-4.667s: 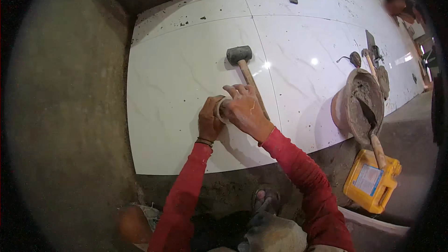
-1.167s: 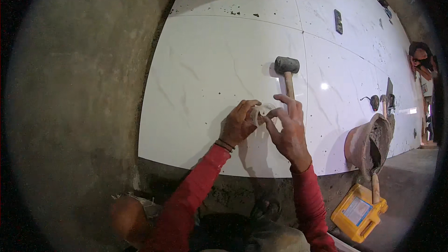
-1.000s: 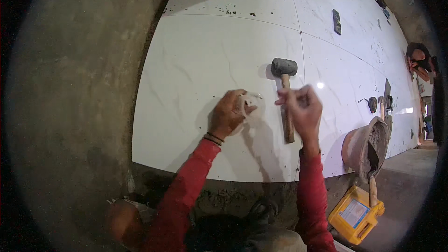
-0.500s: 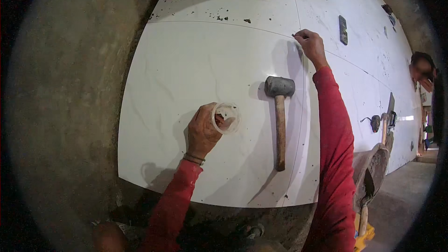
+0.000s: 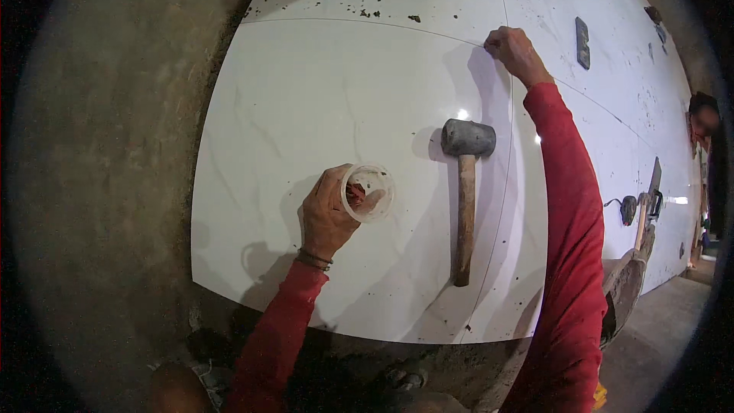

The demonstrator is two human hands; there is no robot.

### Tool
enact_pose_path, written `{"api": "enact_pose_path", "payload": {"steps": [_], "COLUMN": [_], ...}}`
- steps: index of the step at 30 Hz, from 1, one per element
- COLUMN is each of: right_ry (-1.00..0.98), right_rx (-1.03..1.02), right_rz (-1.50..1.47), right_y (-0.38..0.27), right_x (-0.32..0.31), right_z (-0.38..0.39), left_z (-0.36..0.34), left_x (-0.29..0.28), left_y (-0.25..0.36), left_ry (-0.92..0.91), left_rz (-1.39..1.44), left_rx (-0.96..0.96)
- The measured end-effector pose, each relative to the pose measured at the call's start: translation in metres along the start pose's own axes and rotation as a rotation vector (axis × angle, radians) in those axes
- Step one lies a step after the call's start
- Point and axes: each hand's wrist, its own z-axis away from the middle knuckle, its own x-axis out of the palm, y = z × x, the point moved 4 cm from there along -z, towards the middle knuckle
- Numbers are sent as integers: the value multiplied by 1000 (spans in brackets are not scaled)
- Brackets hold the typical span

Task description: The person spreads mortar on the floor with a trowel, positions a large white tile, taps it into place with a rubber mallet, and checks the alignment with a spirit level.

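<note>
My left hand (image 5: 325,213) is wrapped round a clear plastic cup (image 5: 388,203), tilted so its round mouth faces up toward me. Small reddish-brown pieces lie inside it. Over the large white tile (image 5: 306,99), my right hand (image 5: 514,52) is stretched far out with the fingertips pinched at the seam near a tile corner. Whatever sits between those fingers is too small or hidden to name. Between my arms a rubber mallet (image 5: 468,139) with a dark grey head and wooden handle lies on the tile, near the right-hand seam.
A black block-shaped tool (image 5: 582,43) lies on the tiles beyond my right hand. To the right are a tape measure (image 5: 628,210), a trowel (image 5: 655,191) and a mortar-stained bucket (image 5: 623,287). A bare wall (image 5: 115,153) runs along the left. Another person (image 5: 703,124) is at the far right.
My right hand has moved a little forward, its fingertips now at the seam; the small thin piece seen in them before is hidden. The left hand still holds the cup. The view has shifted slightly.
</note>
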Motion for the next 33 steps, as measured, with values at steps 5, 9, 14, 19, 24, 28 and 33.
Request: {"api": "enact_pose_path", "payload": {"steps": [5,9,14,19,24,28,33], "right_ry": [-126,497,-53,-118,-99,-83,12], "right_rx": [70,14,-312,-243,-246,-152,-186], "right_rz": [68,-101,-577,-168,-311,-316,-434], "right_y": [5,-39,-235,-280,-295,-304,-334], "right_x": [-8,-80,-106,-60,-83,-93,-108], "right_z": [-3,43,129,153,146,143,111], "left_z": [0,0,5,5,6,2,-15], "left_x": [0,8,-15,3,6,1,-36], "left_y": [1,8,2,0,-5,-3,-35], "left_ry": [31,4,-9,-47,-9,61,137], "left_rz": [-34,38,-10,40,99,110,86], "left_rx": [79,60,117,329,257,291,200]}}
